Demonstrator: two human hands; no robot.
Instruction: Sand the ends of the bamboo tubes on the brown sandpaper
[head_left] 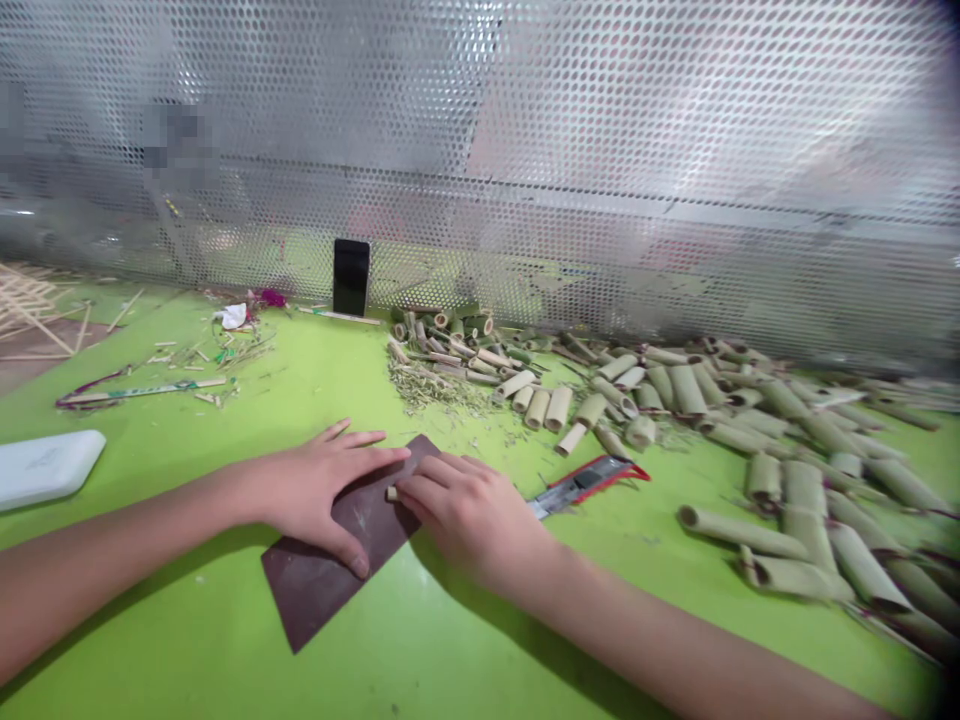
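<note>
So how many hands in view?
2. Left hand: spread across the brown sheet. Right hand: at the sheet's upper right edge, closed on a small pale piece. Others could be hidden; behind the mesh panel it's too blurred to tell.

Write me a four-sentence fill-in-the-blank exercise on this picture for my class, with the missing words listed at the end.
1. The small pale piece is held by the ____.
2. The left hand rests on the brown sheet, and the table beneath is bright ____.
3. Before the perforated panel, a dark-screened ____ stands upright.
4. The cutter has ____ edging.

Missing words: right hand; green; phone; red.
</note>
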